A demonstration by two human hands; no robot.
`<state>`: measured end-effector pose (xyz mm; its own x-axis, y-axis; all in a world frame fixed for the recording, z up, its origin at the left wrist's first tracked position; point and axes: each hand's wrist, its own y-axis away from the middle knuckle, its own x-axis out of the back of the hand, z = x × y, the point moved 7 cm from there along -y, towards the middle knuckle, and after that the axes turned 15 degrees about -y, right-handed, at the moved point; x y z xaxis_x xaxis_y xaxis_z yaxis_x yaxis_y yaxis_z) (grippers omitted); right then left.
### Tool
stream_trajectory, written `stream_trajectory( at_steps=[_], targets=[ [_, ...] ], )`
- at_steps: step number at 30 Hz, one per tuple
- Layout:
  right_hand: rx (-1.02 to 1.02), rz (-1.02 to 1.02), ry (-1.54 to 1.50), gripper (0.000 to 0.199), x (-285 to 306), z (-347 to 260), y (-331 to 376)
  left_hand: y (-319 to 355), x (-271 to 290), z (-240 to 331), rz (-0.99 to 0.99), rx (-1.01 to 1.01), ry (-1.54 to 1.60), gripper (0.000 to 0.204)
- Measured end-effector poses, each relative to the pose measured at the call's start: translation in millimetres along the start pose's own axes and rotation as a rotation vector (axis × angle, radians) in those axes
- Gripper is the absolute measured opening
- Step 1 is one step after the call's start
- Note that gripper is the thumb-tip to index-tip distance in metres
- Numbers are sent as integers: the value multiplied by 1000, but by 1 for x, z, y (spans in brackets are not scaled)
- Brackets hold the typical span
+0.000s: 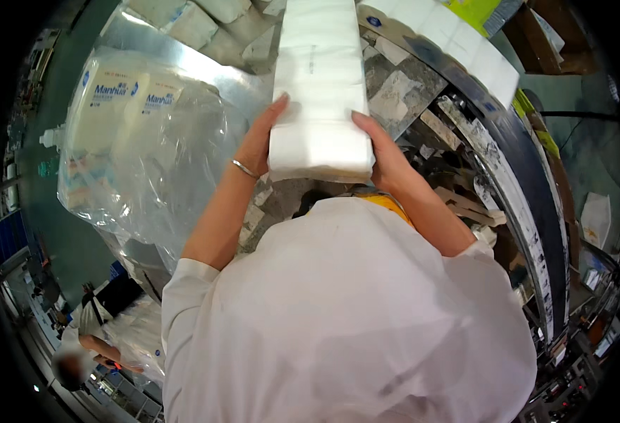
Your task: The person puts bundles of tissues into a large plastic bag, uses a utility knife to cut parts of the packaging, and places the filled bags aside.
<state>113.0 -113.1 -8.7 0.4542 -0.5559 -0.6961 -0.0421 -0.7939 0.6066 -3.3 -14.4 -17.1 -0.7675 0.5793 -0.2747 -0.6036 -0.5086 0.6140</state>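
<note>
A long row of white tissue packs (pixel 318 92) stretches away from me, its near end just in front of my chest. My left hand (pixel 259 139) presses against the left side of the row, thumb up along its top edge; a bracelet circles that wrist. On the opposite side, my right hand (pixel 384 151) grips the row with its thumb on the upper edge. Both hands squeeze the packs between them. The fingers underneath are hidden.
To the left, a large clear plastic bag (pixel 176 151) holds white packs, beside a metal sheet (pixel 130 32). A curved conveyor (pixel 514 151) runs down the right, with more white packs (pixel 458 42) on it. Cardboard scraps (pixel 469 204) lie below. Another person (pixel 77 359) works at lower left.
</note>
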Motion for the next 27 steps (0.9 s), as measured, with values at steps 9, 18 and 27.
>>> stream_trajectory(
  at_steps=[9, 18, 27],
  targets=[
    [100, -72, 236, 72, 5, 5, 71, 72, -25, -3, -170, -127, -197, 66],
    [530, -386, 596, 102, -46, 0, 117, 126, -19, 57, -154, -395, 46, 58],
    [974, -478, 782, 94, -104, 0, 183, 152, 24, 109, -356, -995, 454, 50]
  ],
)
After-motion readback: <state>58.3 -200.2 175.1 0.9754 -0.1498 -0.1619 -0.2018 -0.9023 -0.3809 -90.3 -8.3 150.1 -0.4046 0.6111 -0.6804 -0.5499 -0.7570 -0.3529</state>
